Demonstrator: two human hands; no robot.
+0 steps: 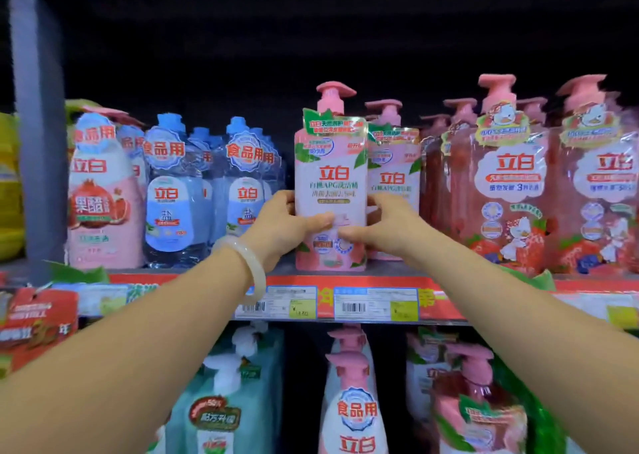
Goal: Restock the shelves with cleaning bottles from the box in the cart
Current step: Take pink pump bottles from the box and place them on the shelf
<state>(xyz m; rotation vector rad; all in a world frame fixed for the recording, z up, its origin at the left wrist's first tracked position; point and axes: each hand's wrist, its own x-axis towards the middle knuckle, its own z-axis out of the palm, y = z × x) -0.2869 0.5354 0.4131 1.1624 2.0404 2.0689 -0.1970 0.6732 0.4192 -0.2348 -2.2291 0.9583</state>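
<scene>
Both arms reach up and forward from the lower corners to the front edge of the upper shelf (380, 274). The left hand (276, 225) grips the left side of a pink pump bottle (330, 177), fingers curled round its side and thumb laid across the front label. The right hand (383, 222) grips the right side of the same bottle, thumb on the front just below the left thumb, fingers wrapped behind. A pale bangle (245, 267) sits on the left wrist.

The bottle stands upright at the shelf's front edge, near its middle, pump head pointing right. Just behind and to its right stands a second bottle (394, 173) of the same kind, touching or nearly touching it. Further right along the shelf are red pump bottles (508, 184) with a duck picture, packed side by side toward the right end. To the left stand clear blue bottles (173, 194) in rows, and beyond them, near the left end, a pink bottle (103, 198) with a pomegranate label beside a grey upright post (38, 125).

Price tags (377, 303) hang on the red strip along the shelf's front edge. On the lower shelf stand teal refill packs (224, 401), a pink-and-white pump bottle (356, 412) and more red bottles (480, 401), blurred.
</scene>
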